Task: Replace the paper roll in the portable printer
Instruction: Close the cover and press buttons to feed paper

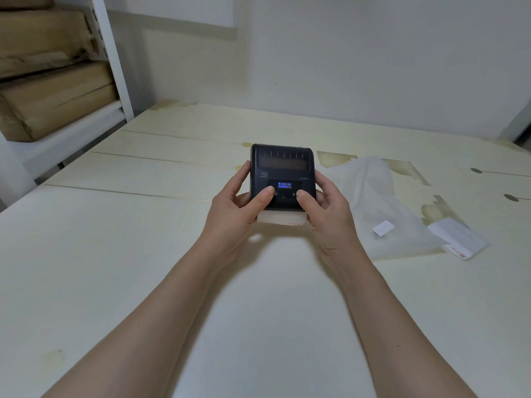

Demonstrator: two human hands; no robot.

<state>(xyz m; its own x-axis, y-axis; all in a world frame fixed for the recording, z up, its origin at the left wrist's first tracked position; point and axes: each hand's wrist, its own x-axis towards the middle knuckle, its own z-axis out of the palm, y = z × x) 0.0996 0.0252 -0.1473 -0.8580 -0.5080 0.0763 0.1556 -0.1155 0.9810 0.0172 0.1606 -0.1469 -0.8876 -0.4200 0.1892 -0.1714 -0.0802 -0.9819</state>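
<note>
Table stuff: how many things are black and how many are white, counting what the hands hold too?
Black: 1, the printer, held in the left hand and right hand.
White: 4, the paper strip under the printer, plastic bag, small label, paper slip.
Total: 5

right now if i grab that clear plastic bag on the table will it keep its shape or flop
The bag will probably flop: it lies crumpled and wrinkled, thin enough to show the table through it. It looks very light, so a push may slide or bunch it. The small white label seems likely to move with it.
</note>
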